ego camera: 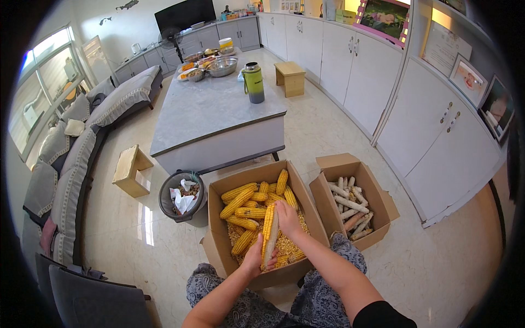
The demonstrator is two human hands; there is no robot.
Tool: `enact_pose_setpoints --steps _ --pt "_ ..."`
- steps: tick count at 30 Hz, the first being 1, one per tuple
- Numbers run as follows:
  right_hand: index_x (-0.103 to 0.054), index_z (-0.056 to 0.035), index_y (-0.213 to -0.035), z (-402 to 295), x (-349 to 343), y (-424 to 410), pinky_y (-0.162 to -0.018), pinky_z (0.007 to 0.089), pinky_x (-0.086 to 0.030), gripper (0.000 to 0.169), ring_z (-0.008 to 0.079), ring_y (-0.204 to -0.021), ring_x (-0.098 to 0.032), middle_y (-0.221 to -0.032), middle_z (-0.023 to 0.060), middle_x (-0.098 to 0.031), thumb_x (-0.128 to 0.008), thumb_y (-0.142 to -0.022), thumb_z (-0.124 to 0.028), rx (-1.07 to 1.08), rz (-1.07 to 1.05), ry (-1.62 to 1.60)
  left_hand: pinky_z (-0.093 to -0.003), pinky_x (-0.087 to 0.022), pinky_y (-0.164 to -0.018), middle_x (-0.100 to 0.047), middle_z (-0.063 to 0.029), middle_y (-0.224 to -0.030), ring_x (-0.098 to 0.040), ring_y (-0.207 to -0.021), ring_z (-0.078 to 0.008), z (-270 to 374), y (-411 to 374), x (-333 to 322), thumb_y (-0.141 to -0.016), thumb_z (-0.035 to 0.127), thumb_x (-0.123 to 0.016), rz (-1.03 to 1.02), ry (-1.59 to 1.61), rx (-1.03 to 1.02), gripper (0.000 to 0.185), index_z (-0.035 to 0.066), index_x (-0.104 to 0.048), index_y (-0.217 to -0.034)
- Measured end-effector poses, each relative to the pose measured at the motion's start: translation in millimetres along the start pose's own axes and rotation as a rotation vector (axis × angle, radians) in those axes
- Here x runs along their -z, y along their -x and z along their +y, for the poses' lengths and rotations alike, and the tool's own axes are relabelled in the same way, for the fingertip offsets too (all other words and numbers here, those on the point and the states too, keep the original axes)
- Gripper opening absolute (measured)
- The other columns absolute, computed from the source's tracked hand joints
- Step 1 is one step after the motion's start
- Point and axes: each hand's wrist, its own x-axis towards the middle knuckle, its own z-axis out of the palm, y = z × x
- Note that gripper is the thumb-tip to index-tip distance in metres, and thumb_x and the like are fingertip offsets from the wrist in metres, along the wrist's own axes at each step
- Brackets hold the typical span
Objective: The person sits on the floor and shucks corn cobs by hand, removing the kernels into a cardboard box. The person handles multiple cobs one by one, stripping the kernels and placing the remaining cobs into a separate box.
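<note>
My left hand grips the lower end of an ear of dried corn, and my right hand holds its upper part. The ear is partly shelled: yellow kernels cover its left side, and pale bare cob shows on its right. Both hands are over an open cardboard box between my knees. Inside it, whole yellow corn ears lie on a layer of loose kernels. To the right, a smaller open cardboard box contains bare corn cobs.
A lined trash bin stands left of the large box, near a wooden stool. Ahead is a gray-topped table bearing a green bottle and metal bowls. Another stool stands beyond, by white cabinets.
</note>
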Motion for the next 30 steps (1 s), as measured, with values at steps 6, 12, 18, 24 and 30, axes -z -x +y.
enact_pose_setpoints --steps 6,12,18,24,30 --pt "-0.052 0.0015 -0.085 -11.1 0.2 1.9 -0.063 0.0332 -0.039 0.039 0.0268 -0.067 -0.052 -0.071 0.0147 -0.054 -0.036 -0.092 -0.034 -0.078 -0.026 -0.063 -0.025 -0.033 -0.038 -0.043 -0.0051 -0.064 -0.039 -0.045 -0.0134 -3.2 -4.3 3.4 -0.091 0.053 -0.026 0.077 -0.041 -0.093 0.047 0.008 -0.039 -0.097" --pt "-0.049 0.0017 -0.081 -2.7 2.1 -0.2 -0.062 0.0327 -0.038 0.037 0.0262 -0.063 -0.048 -0.067 0.014 -0.05 -0.037 -0.092 -0.032 -0.076 -0.073 0.015 -0.0254 -0.034 -0.037 -0.046 -0.0069 -0.067 -0.041 -0.044 -0.0146 -7.1 -2.7 -6.1 -0.094 0.043 -0.03 0.112 -0.227 -0.311 0.035 0.009 -0.038 -0.098" --pt "-0.049 0.002 -0.08 -5.5 2.5 -0.3 -0.063 0.0321 -0.039 0.035 0.0226 -0.065 -0.049 -0.069 0.0128 -0.051 -0.036 -0.092 -0.028 -0.081 -0.065 -0.01 -0.0264 -0.033 -0.038 -0.045 -0.0071 -0.067 -0.04 -0.044 -0.0145 -6.3 -2.2 -3.8 -0.092 0.05 -0.028 0.096 -0.236 -0.322 0.041 0.011 -0.039 -0.099" --pt "-0.051 0.0018 -0.079 -4.6 1.7 -3.3 -0.062 0.0302 -0.038 0.031 0.0156 -0.065 -0.049 -0.068 0.0069 -0.052 -0.041 -0.089 -0.025 -0.15 -0.009 -0.165 -0.0258 -0.034 -0.039 -0.046 -0.0065 -0.067 -0.041 -0.044 -0.0137 -7.1 -5.8 -5.2 -0.094 0.044 -0.03 0.18 -0.341 -0.359 0.037 0.009 -0.04 -0.096" --pt "-0.052 0.0015 -0.074 26.4 5.6 -8.8 -0.061 0.0278 -0.037 0.036 0.0122 -0.064 -0.047 -0.068 0.0023 -0.052 -0.042 -0.09 -0.029 -0.224 -0.062 -0.143 -0.0247 -0.038 -0.041 -0.048 -0.0054 -0.067 -0.043 -0.045 -0.0128 -10.0 -8.7 -2.5 -0.096 0.037 -0.029 0.172 -0.458 -0.418 0.031 0.008 -0.041 -0.095"
